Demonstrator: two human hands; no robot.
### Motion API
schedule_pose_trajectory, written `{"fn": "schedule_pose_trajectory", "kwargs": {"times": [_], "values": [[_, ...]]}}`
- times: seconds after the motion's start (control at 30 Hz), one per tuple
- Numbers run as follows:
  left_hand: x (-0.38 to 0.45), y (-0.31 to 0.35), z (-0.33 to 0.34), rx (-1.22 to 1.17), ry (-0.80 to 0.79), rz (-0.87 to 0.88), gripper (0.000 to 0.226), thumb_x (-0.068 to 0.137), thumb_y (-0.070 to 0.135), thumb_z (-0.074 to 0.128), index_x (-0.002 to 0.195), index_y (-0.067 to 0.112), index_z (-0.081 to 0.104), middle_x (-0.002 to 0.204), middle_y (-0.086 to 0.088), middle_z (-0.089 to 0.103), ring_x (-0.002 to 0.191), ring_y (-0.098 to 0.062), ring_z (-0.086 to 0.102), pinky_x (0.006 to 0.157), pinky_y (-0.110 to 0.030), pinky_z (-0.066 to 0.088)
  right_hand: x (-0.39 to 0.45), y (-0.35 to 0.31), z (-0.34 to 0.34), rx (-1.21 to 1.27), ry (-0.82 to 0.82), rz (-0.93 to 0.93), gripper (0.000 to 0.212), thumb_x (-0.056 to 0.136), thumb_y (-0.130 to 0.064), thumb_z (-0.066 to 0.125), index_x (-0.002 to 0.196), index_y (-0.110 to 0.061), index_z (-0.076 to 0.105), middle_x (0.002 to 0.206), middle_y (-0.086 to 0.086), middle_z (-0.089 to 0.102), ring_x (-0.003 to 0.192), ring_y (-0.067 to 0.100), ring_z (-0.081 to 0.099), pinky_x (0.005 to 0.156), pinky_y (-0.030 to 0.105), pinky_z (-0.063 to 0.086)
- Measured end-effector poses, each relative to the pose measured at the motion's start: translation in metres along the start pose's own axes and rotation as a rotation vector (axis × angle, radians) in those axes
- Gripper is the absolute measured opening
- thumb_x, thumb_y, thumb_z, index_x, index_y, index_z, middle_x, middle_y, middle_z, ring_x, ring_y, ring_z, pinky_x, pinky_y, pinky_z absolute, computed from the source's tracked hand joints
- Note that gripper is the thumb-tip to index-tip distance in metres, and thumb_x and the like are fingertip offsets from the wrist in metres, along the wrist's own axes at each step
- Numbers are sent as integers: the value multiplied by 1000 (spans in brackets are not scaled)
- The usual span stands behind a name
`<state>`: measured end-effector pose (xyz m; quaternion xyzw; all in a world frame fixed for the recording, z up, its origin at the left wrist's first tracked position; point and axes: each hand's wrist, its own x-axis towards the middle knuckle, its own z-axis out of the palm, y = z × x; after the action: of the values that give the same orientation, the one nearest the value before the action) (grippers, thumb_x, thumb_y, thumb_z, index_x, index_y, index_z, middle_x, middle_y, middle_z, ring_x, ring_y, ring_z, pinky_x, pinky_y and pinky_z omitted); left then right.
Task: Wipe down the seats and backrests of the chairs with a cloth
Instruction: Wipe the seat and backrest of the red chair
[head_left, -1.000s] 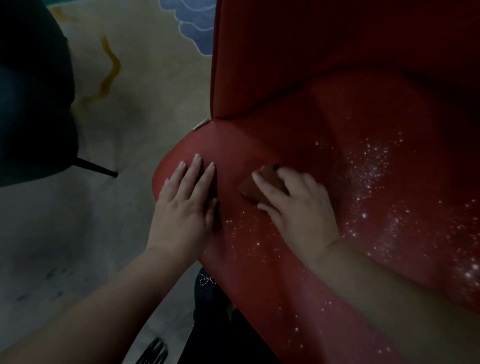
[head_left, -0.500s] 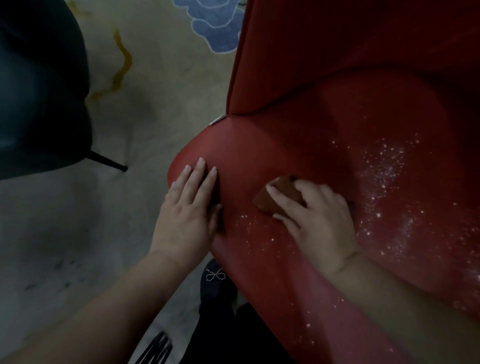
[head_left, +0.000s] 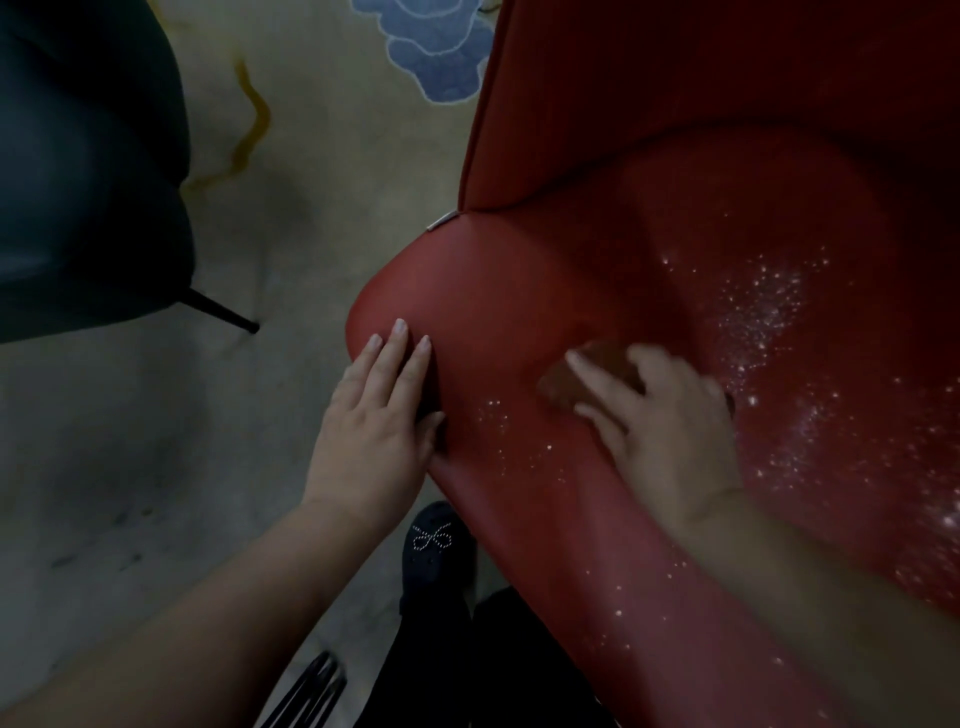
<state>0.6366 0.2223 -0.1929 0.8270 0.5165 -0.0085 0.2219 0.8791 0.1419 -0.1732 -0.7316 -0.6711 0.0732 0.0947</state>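
Note:
A red chair seat (head_left: 519, 291) fills the right of the head view, its red backrest (head_left: 675, 78) rising behind. White specks are scattered over the right of the seat. My right hand (head_left: 670, 431) presses a small reddish-brown cloth (head_left: 566, 387) flat on the seat; only the cloth's left end shows beyond my fingers. My left hand (head_left: 374, 421) lies flat on the seat's rounded left corner, fingers together, holding nothing.
A dark chair (head_left: 88, 166) stands at the left, one thin black leg (head_left: 223, 312) slanting to the floor. A pale rug (head_left: 322, 156) with a blue flower (head_left: 436, 47) lies below. My dark shoe (head_left: 436, 551) is under the seat's front edge.
My right hand and the cloth have slid a little rightward across the seat, relative to my left hand. The view has shifted, so the chair sits further right in the frame.

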Motion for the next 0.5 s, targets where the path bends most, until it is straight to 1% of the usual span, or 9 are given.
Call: {"fn": "schedule_pose_trajectory", "kwargs": {"times": [0.07,0.1,0.13,0.2,0.27,0.33,0.43,0.5], "values": [[-2,0,0,7,-6,4,66,92,32,57,150,14,29,159,-7,19,146,-27,17,117,-46,24,26,-6,3,1,42,129,42,87,-34,66,129,-28,62,108,14,56,84,32,57,70,43,50],[-3,1,1,4,-7,1,66,92,32,57,150,15,29,159,-7,19,146,-27,17,117,-46,24,33,-14,6,15,52,162,42,87,-34,67,128,-28,63,109,15,56,84,33,57,69,43,52],[-4,2,1,-2,-11,-5,67,92,33,57,150,15,29,159,-7,18,146,-27,16,117,-46,24,33,-24,9,30,53,157,42,86,-33,69,128,-27,64,109,16,57,84,34,57,66,42,53],[-6,3,1,-7,-24,-13,67,93,34,56,151,16,27,160,-5,16,147,-26,14,117,-46,22,17,-36,13,39,18,59,45,84,-31,71,128,-27,63,106,14,57,82,31,58,63,40,53],[-9,4,1,2,-42,-10,68,93,35,55,151,18,24,160,-4,13,148,-25,11,118,-45,21,-9,-31,11,54,-46,-28,46,84,-31,68,130,-29,61,104,11,57,80,27,57,64,41,54],[-11,5,1,12,-57,-10,69,93,34,56,152,18,23,160,-4,12,148,-25,11,117,-45,21,-23,-16,3,68,-66,-54,45,85,-33,65,130,-32,60,102,9,57,79,24,56,63,41,54],[-12,8,0,12,-52,-11,69,93,32,57,151,16,24,160,-5,13,147,-26,12,118,-44,20,-11,-8,-1,45,-28,-13,43,86,-36,64,129,-31,62,100,10,54,79,26,55,61,40,53],[-13,11,2,-11,-28,-24,68,93,30,58,151,15,26,160,-5,15,147,-26,12,120,-41,16,13,-20,3,51,2,82,42,86,-35,66,127,-29,63,103,13,55,82,31,56,63,41,52]]}}
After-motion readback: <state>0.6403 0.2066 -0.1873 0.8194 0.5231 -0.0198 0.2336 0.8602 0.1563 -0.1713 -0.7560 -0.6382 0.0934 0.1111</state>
